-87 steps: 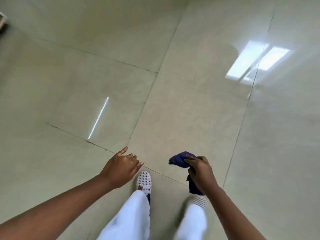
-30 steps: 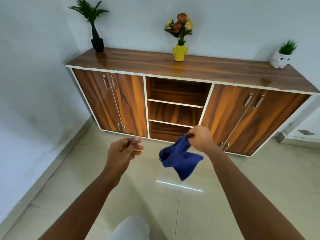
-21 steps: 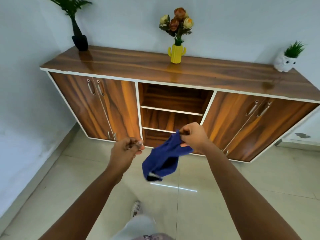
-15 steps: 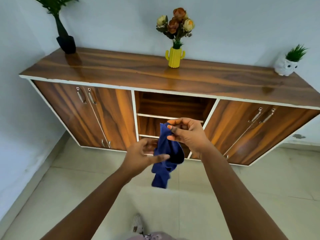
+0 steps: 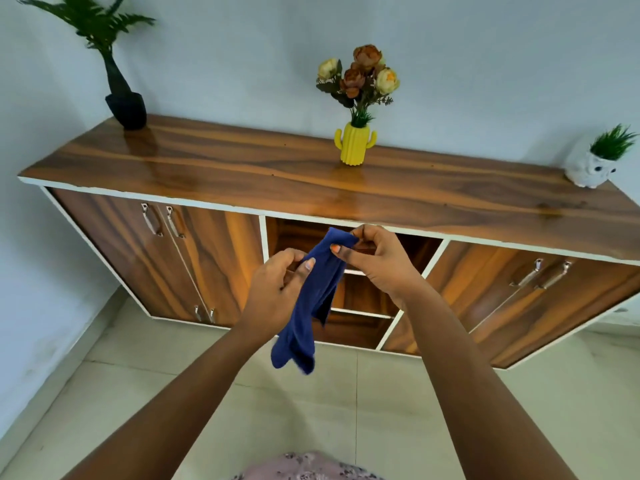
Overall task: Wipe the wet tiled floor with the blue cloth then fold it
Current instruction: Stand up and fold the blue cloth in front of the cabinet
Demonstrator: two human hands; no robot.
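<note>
A long wooden sideboard point(image 5: 346, 188) with brown doors stands against the pale wall, on the beige tiled floor point(image 5: 381, 410). On its top, a dark potted palm point(image 5: 117, 81) is at the left end, a yellow cactus-shaped vase of flowers point(image 5: 355, 143) near the back edge in the middle, a small white owl planter point(image 5: 590, 166) at the right end. The crumpled dark blue cloth point(image 5: 311, 299) hangs in the air before the open middle shelves. The right hand point(image 5: 375, 261) pinches its upper end; the left hand point(image 5: 277, 289) has its grip closed on the middle.
</note>
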